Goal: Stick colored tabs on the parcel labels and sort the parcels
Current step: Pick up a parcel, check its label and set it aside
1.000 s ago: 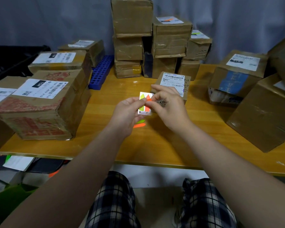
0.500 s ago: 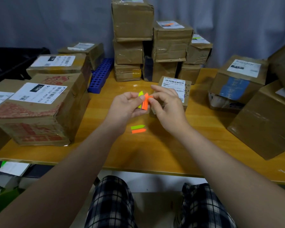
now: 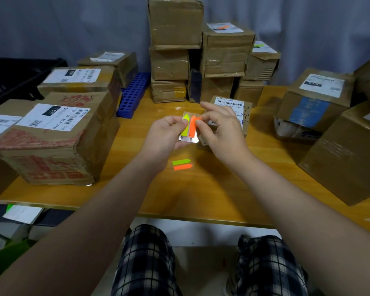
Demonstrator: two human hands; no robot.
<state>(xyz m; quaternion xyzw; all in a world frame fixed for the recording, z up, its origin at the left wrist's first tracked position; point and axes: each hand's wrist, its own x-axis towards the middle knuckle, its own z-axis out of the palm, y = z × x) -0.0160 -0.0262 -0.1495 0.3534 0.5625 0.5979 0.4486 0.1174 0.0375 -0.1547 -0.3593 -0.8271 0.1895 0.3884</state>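
Head view, looking down over a yellow wooden table [image 3: 201, 189] crowded with brown cardboard parcels. The left hand [image 3: 165, 135] grips a small pale card of arrow-shaped tabs [image 3: 191, 140] by its left edge, thumb on the face and fingers curled behind, and holds it upright above the table. On the card lie a yellow-green tab [image 3: 185, 127] and, just beside it, an orange tab [image 3: 192, 130], both pointing up. The right hand [image 3: 220, 133] pinches the upper tip of the orange tab between thumb and forefinger; the tip appears bent away from the card, though how far it has come free cannot be told.

Directly behind the hands sits a small brown parcel with a white barcode label [image 3: 230, 103] and blue handwriting on its top. On the table below the card lie two loose tabs, a green one [image 3: 181, 161] touching an orange one [image 3: 182, 167], both pointing right.

At the left stands a large brown parcel with red print and a white label [image 3: 51, 144]. Against the grey curtain is a tall stack of boxes [image 3: 175, 24]; beside it, one box label carries an orange tab [image 3: 223, 27] and another a green tab [image 3: 259, 45]. A blue perforated rack [image 3: 132, 95] lies between the left parcels and the stack. At the right is a box patched with blue tape [image 3: 310, 112].
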